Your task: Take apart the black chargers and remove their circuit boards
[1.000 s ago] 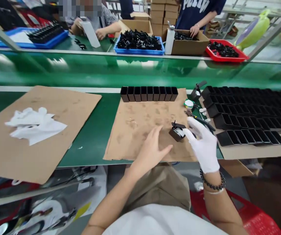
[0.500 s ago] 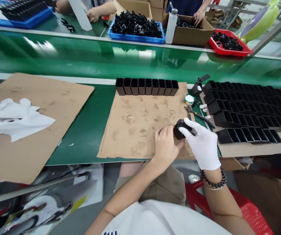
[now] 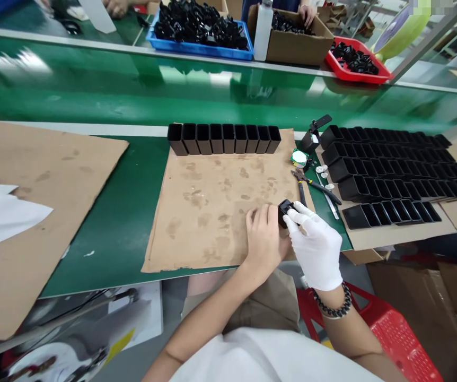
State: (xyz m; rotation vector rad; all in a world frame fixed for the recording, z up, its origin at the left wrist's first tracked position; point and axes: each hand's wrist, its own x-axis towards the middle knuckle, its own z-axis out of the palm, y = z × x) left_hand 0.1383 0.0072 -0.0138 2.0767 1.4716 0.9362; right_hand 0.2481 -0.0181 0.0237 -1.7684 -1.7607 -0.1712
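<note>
My bare left hand [image 3: 266, 233] is wrapped round a small black plastic box [image 3: 283, 212], held over the front right of a stained cardboard sheet [image 3: 204, 212]. In its white glove, my right hand [image 3: 314, 241] has thumb and fingers closed at the top of this box; whatever they pinch there is too small to make out. Beyond the hands, a row of open black boxes [image 3: 222, 139] lines the back of the sheet. Pliers [image 3: 316, 184] with black and yellow handles lie just past my right hand, near a green circuit board [image 3: 299, 157].
Several rows of black boxes [image 3: 395, 167] fill the right side. A black part with a raised flap [image 3: 312, 139] stands behind the board. White cloth gloves [image 3: 9, 212] lie on another cardboard [image 3: 73, 175] at left. Across the green conveyor [image 3: 113, 101] are a blue tray [image 3: 200, 48] and a red tray [image 3: 363, 74].
The view has shifted, so the bench contents sit further left. My right fingers have drawn closer together over the top of the box, while my left hand keeps its hold.
</note>
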